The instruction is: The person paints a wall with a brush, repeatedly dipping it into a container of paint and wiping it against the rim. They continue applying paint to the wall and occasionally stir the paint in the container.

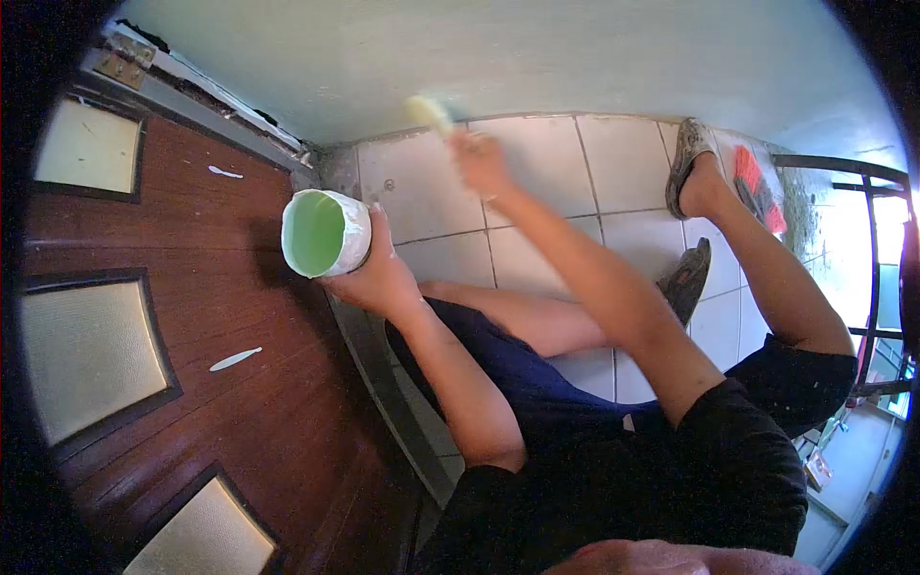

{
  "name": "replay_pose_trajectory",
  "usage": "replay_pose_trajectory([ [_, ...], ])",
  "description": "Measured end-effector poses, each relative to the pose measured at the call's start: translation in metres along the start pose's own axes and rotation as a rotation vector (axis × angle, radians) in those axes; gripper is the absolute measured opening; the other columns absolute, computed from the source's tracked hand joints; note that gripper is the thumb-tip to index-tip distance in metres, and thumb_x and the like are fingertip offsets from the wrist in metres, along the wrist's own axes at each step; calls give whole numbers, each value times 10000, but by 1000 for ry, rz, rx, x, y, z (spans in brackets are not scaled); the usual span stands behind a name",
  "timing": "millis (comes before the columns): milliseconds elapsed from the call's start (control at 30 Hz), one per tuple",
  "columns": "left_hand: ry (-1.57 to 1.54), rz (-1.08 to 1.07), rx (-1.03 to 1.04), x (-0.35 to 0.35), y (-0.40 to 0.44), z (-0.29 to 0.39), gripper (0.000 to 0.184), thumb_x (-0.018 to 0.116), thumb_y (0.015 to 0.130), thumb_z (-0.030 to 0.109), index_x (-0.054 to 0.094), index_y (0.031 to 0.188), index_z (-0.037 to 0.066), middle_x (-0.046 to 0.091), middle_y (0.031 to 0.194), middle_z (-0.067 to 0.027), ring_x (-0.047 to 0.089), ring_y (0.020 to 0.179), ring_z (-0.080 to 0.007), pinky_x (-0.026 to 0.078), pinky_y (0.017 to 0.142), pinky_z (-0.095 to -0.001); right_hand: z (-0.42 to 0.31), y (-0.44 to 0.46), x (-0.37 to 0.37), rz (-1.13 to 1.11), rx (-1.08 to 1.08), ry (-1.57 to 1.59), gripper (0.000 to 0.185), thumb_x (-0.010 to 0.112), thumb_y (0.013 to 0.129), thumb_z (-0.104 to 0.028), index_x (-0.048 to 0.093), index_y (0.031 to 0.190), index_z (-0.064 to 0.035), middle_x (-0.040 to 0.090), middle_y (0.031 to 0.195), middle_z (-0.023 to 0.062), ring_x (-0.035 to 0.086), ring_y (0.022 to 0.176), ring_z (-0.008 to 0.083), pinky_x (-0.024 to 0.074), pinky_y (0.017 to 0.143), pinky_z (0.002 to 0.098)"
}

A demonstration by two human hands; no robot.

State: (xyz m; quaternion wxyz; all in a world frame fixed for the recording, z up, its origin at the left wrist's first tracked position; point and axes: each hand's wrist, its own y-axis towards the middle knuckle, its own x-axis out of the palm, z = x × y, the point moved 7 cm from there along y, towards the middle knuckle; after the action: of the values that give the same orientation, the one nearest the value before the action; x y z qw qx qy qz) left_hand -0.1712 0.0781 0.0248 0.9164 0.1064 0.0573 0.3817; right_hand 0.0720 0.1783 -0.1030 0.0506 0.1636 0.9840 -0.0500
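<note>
1. head view: the left hand (369,273) grips a white-sided cup (356,235) from the side and underneath, thumb up along the wall and the other fingers mostly hidden below. the fingers are clamped on it, probably because a round cup with no visible handle needs a wide wrap.

2. the cup is held up beside the brown door (220,307), its pale green mouth tipped toward the camera. held off the floor (537,153), it presumably stays within easy reach of the other hand; how full it is, i cannot tell.

3. the right hand (479,163) has its fingers closed around a brush (431,113), the pale head pointing away from the body. that hold seems to leave the head free of the fingers. blur hides the exact finger placement.

4. the brush is by the foot of the pale wall (575,57), near where it meets the tiles; whether it touches, i cannot tell.

5. the right arm reaches out across the bent legs, while the left elbow is bent, likely to hold the cup steady.

6. the person sits low, feet in dark shoes (688,278) set apart, which probably gives balance and brings the low wall within reach.
</note>
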Motion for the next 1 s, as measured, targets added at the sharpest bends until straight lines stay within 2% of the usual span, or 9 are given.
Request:
replay_pose_trajectory([
  [33,-1,2,3,0,-1,1,766,921,705,50,521,1350,-56,629,1335,-184,646,1168,-283,529,1027,-424,7,9,-40,46,157,-60,342,650,1010,-336,723,942,-8,609,655,69,516,621,150,437,571,390],
  [100,-6,1,2,0,-2,3,766,921,702,50,522,1348,-57,631,1330,-183,647,1166,-284,532,1024,-424,9,14,-115,139,65,-286,312,654,1013,-334,737,921,-49,569,663,-14,497,625,91,412,543,340],
  [333,-39,-21,-19,5,-6,4,802,941,698,131,507,1350,-39,634,1301,-183,631,1178,-303,486,1054,-445,34,-32,-273,494,112,293,196,589,1063,-259,653,1166,-105,483,682,-65,438,495,46,336,411,215],
  [433,-50,-5,-18,7,-11,13,800,940,700,132,505,1348,-40,636,1296,-183,635,1173,-304,490,1048,-447,53,-30,-270,735,132,432,155,597,1059,-256,639,1137,-128,499,698,-48,463,503,74,359,418,230],
  [500,-42,-2,-4,10,-13,16,800,940,700,135,504,1347,-41,637,1296,-183,638,1169,-306,494,1044,-447,63,-8,-217,653,105,575,153,599,1056,-278,638,1066,-130,521,701,-33,476,506,88,373,423,249],
  [767,-3,49,25,8,-16,19,705,939,708,141,578,1285,-41,672,1257,-179,658,1138,-304,509,1012,-452,28,-19,39,309,17,-10,298,612,1036,-322,695,903,-69,589,668,9,488,515,112,376,460,307],
  [867,-9,21,52,9,-12,13,715,942,706,145,574,1291,-40,671,1262,-174,657,1133,-292,509,1011,-443,-12,-34,50,105,-130,-91,304,613,1036,-308,741,978,-39,596,670,10,482,558,109,399,515,328],
  [933,2,14,62,8,-11,17,716,940,708,143,571,1293,-41,667,1269,-171,654,1133,-288,508,1012,-439,-2,-18,2,125,-70,-68,326,647,1004,-322,735,979,-9,729,839,172,686,770,285,500,696,481],
  [1000,5,5,65,9,-11,17,717,938,710,141,568,1296,-42,663,1276,-168,651,1134,-283,508,1013,-435,35,8,-68,175,143,-195,321,657,1008,-329,745,1008,-21,708,807,98,629,744,174,491,650,418],
])
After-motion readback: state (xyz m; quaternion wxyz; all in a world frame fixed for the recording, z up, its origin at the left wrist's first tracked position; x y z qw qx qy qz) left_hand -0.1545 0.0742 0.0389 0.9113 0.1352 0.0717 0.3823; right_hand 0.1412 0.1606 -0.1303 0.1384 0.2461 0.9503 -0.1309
